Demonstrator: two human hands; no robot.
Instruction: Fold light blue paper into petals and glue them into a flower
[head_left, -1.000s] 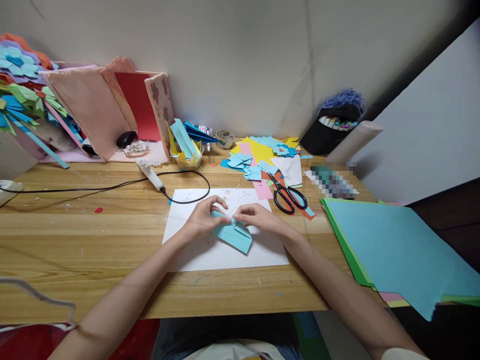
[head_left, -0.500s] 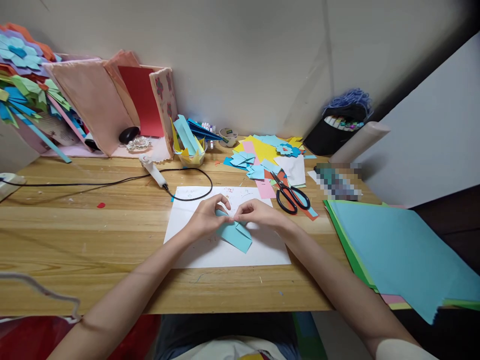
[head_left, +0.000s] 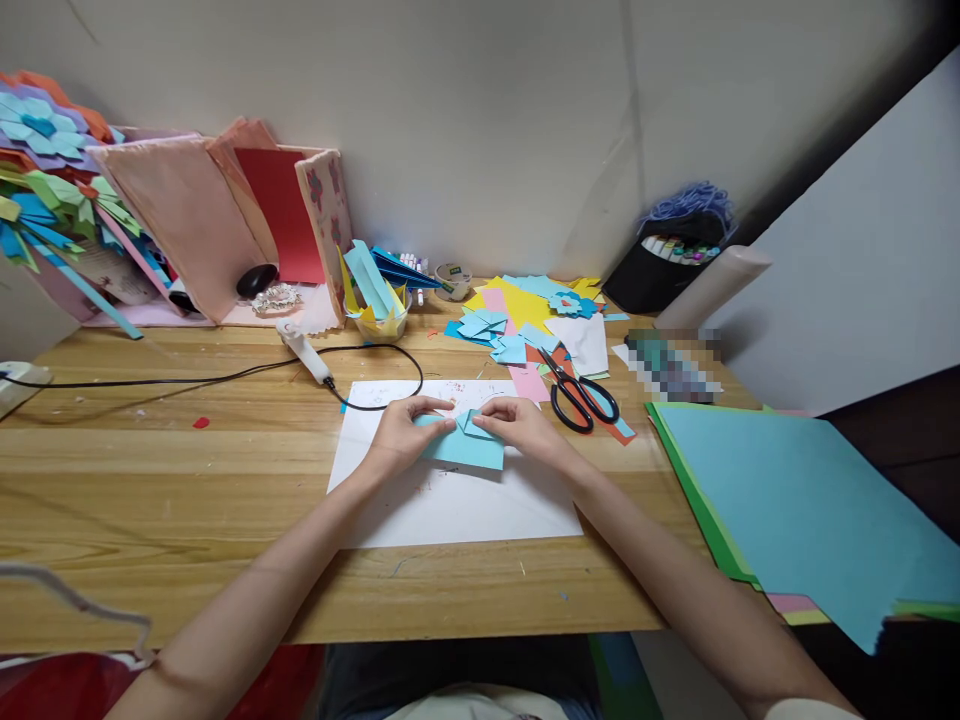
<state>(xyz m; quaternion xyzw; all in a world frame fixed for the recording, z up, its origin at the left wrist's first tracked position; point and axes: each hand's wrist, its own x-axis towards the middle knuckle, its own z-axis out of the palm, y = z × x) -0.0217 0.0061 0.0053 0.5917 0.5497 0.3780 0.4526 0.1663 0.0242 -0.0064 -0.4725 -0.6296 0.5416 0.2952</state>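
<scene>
- Between our two hands lies a light blue folded paper (head_left: 465,455), matte and crisp, a flat strip with straight edges and small triangular folds along its far side.
- Our left hand (head_left: 401,435) pinches its left end, thumb on top; our right hand (head_left: 525,428) grips the folds near its far right corner (some fingertips are hidden from us).
- We have it over the far half of a smooth white sheet (head_left: 450,515), near the front edge of the wood-grained desk (head_left: 187,540).
- Just beyond the sheet's far right corner lie scissors (head_left: 579,392) with rounded black handles; past its far left corner, a white corded tool (head_left: 306,357).
</scene>
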